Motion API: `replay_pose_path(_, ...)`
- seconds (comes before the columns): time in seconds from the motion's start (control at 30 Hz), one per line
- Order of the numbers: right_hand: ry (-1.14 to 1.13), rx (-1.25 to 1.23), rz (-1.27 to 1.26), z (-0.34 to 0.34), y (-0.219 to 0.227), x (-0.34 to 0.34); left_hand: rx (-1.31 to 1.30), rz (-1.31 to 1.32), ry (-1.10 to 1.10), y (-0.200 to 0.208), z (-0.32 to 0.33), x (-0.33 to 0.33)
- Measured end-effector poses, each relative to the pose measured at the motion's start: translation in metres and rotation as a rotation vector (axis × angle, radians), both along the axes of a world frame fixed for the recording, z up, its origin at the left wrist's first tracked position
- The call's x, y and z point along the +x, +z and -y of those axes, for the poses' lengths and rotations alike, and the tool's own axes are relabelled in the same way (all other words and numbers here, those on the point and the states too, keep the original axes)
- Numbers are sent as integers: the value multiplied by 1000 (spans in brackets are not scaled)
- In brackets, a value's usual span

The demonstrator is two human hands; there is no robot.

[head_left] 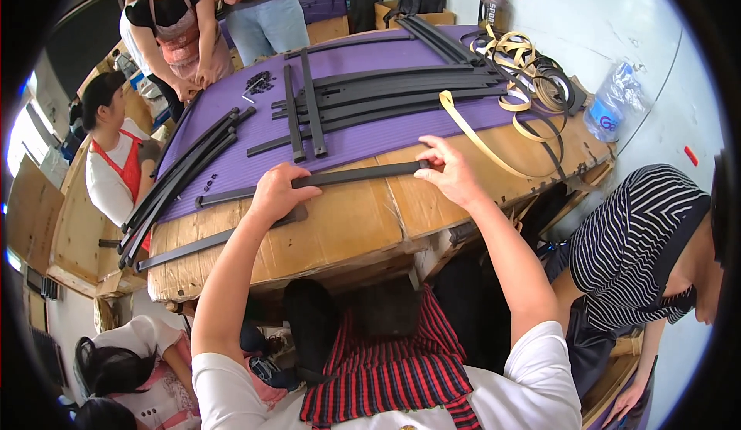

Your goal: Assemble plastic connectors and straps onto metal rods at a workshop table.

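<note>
A long flat black bar (363, 174) lies slantwise along the near side of the table. My left hand (279, 192) is closed on it left of its middle, thumb on the near side. At its right end, my right hand (450, 172) pinches the tip between thumb and fingers, with a finger raised above it. Beneath my left wrist, a second black strip (189, 250) rests on the cardboard near the front edge. Just beyond my hands, two black bars (311, 106) lie crosswise over a stack of long black bars (401, 90).
A purple ribbed mat (224, 152) covers part of the cardboard-topped table (355, 225). Tangled yellow and black strapping (532, 82) and a plastic bottle (610, 110) are at the right. More black bars (185, 171) lie left, beside small black pieces (261, 82). People surround the table.
</note>
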State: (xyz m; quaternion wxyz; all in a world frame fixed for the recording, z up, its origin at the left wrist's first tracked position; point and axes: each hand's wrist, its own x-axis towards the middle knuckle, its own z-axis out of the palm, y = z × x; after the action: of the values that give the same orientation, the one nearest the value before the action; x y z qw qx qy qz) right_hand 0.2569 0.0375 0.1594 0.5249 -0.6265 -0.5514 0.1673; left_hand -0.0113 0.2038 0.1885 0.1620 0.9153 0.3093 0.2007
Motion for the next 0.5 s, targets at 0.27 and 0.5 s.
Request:
replay_pose_path(0.27, -145, 163, 283, 3, -2, -13, -40, 115, -30, -3, -2, -2)
replay_pose_path(0.5, -238, 364, 698, 1, -5, -15, -59, 154, -22, -7, -4, -2)
